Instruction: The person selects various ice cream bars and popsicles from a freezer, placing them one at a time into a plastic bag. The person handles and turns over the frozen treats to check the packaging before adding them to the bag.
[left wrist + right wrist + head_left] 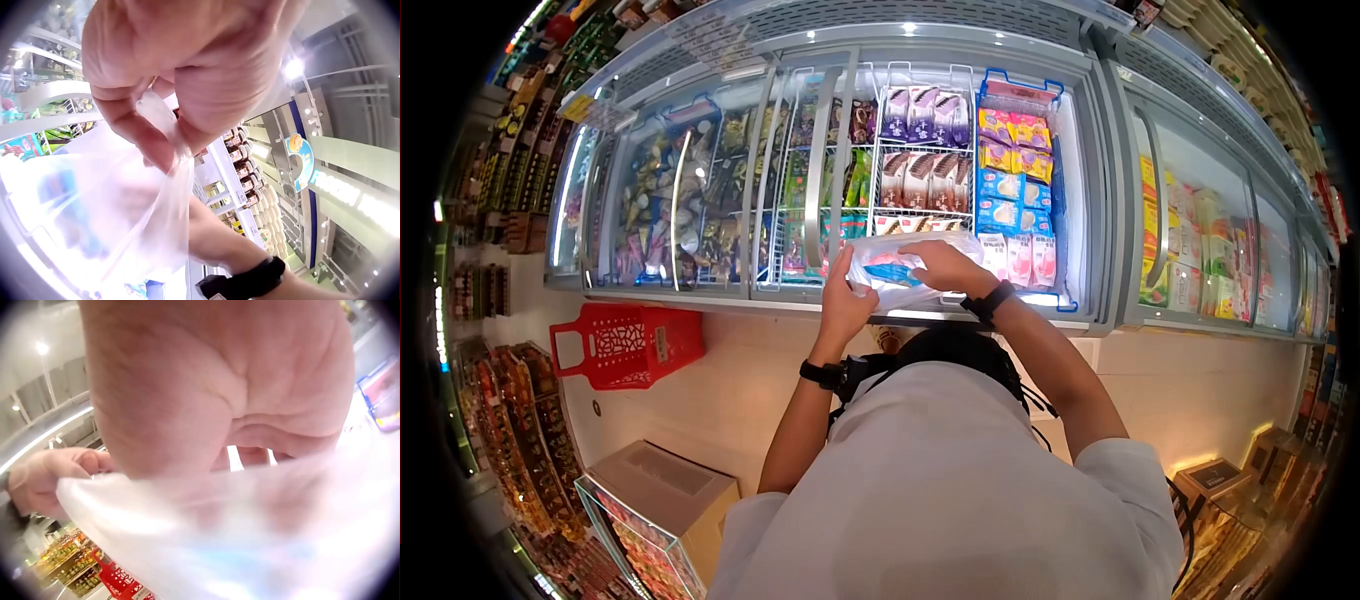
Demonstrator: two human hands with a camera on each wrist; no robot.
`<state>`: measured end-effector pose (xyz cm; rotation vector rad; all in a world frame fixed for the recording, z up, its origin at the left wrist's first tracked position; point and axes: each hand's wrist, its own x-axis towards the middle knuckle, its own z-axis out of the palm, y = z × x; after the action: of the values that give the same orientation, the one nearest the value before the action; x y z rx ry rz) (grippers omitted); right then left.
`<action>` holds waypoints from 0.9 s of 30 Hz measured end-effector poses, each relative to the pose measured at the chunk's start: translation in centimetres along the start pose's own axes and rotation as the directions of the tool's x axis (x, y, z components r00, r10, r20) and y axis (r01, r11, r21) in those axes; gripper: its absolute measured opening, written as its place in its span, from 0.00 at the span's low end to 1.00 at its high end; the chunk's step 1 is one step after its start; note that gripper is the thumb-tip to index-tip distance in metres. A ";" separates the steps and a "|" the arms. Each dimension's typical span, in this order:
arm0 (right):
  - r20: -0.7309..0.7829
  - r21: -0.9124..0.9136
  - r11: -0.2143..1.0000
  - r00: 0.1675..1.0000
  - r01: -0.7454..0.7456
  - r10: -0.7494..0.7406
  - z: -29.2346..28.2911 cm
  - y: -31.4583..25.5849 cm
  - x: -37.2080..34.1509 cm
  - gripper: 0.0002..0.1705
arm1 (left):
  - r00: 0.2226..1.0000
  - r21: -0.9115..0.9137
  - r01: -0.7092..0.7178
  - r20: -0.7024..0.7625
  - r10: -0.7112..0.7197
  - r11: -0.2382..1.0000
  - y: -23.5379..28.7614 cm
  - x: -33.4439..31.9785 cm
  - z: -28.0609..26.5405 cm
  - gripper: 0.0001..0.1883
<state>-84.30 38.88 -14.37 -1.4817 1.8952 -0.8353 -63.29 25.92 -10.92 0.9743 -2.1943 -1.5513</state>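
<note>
A translucent white plastic bag (134, 231) hangs between the two hands over the freezer's front edge. With thumb and fingers my left hand (846, 300) pinches the bag's rim, gathered into a fold in the left wrist view. My right hand (950, 268) reaches into the bag's mouth, its fingers apart and partly veiled by plastic in the right wrist view. Inside the bag lies a blue packet (890, 273), close below the right fingertips. Blurred through the plastic, its print is unreadable.
The chest freezer (1072, 190) holds wire baskets of wrapped ice creams, with blue packs (1002, 215) and pink-white packs (1020, 258) at right. A sliding door handle (820, 165) stands left of the hands. On the floor at left is a red shopping basket (650, 345).
</note>
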 end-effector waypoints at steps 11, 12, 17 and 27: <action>-0.331 0.011 0.921 0.868 -0.389 0.370 -1.8 2.9 -3.5 0.11 | 0.995 -0.050 0.053 0.089 -0.048 0.997 -2.0 0.1 -5.8 0.41; -0.371 0.045 0.920 0.848 -0.390 0.378 -2.1 1.7 -3.4 0.12 | 0.993 -0.053 0.076 0.095 -0.071 0.996 -1.5 0.1 -6.4 0.40; -0.376 0.147 0.884 0.802 -0.443 0.464 -4.1 -5.7 -3.9 0.18 | 0.980 -0.130 0.169 0.133 -0.151 0.977 -0.2 0.2 -9.1 0.37; -0.432 0.256 0.881 0.768 -0.397 0.472 -4.1 -5.4 -5.1 0.19 | 0.966 -0.205 0.194 0.210 -0.150 0.959 -0.4 -0.1 -8.9 0.33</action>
<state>-83.11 43.38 -7.21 -0.7122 2.3483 -1.1602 -57.91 19.49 -7.84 1.0043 -2.0388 -2.0009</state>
